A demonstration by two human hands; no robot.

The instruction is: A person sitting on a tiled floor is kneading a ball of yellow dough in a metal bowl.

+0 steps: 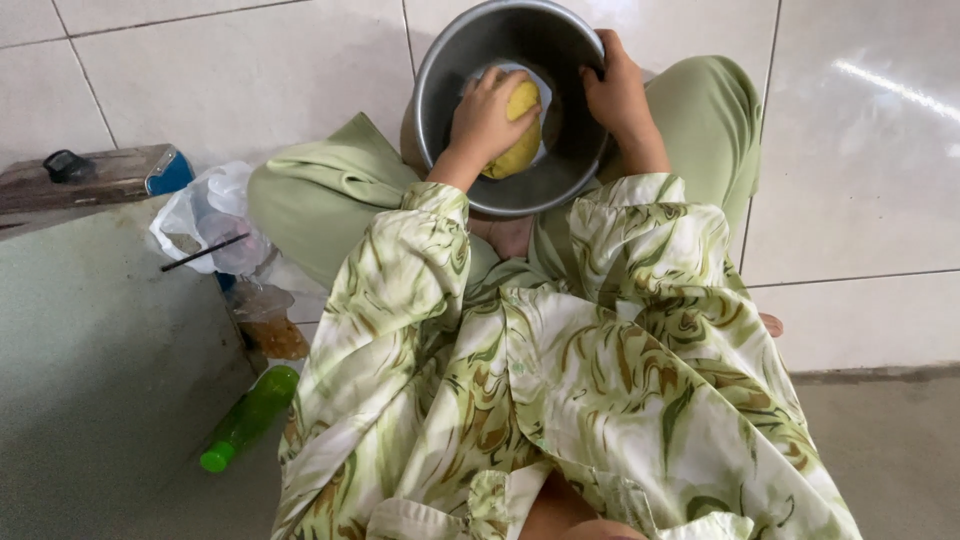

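Left hand (485, 115) reached down into the steel pot (440, 60) and lay curled over a yellow sponge (522, 140), fingers pressed together on top of it, pushing it against the pot's inner wall; the sponge sat low inside the pot, toward the near side, its long axis running roughly from the far rim down toward the person; a bit of white cloth or foam (540, 78) showed at the sponge's far end. Right hand (615, 90) clamped the pot's right rim, thumb inside and fingers wrapped outside, so the left hand was the nearer of the two to the sponge, directly upon it; nothing stood between them. The pot rested between the person's knees, on green trousers (320, 195), over a pale tiled floor (870, 150). Left of the pot, well apart, lay a crumpled plastic bag (205, 215) with a dark stick (205, 252) across it; nearer the person than the pot, a green bottle (250, 415) lay on its side; a wooden block (90, 178) sat farther left.
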